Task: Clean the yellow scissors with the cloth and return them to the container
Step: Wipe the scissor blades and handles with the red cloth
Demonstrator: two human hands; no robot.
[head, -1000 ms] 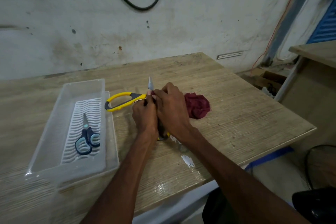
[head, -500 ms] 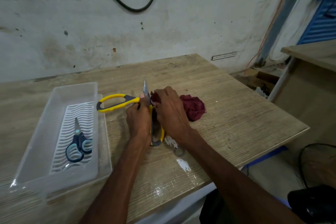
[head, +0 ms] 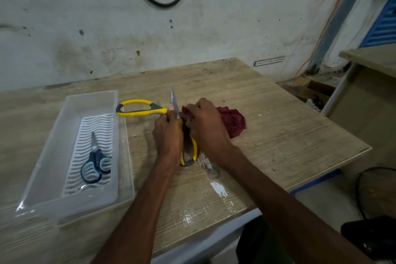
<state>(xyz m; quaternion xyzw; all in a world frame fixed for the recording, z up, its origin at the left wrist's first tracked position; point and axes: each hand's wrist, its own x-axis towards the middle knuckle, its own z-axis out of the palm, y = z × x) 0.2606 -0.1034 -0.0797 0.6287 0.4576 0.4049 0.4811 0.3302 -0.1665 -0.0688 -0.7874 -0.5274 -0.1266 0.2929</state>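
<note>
The yellow scissors [head: 141,109] lie spread wide open on the wooden table, one handle pointing left, the other [head: 188,152] toward me. One blade tip sticks up between my hands. My left hand [head: 168,135] grips the scissors at the pivot. My right hand [head: 206,126] presses the dark red cloth [head: 232,121] against the other blade, which is hidden under it. The clear plastic container [head: 53,152] stands to the left, its near rim almost touching the left handle.
A small blue scissors [head: 95,162] lies on the white ribbed insert inside the container. White paint marks [head: 218,188] spot the table near its front edge. A second bench [head: 372,58] stands at the right, a black cable loop hangs on the wall.
My hands and the scissors stay in place on the table; the cloth hand has rubbed slightly along the blade. The camera view shifted a little.
</note>
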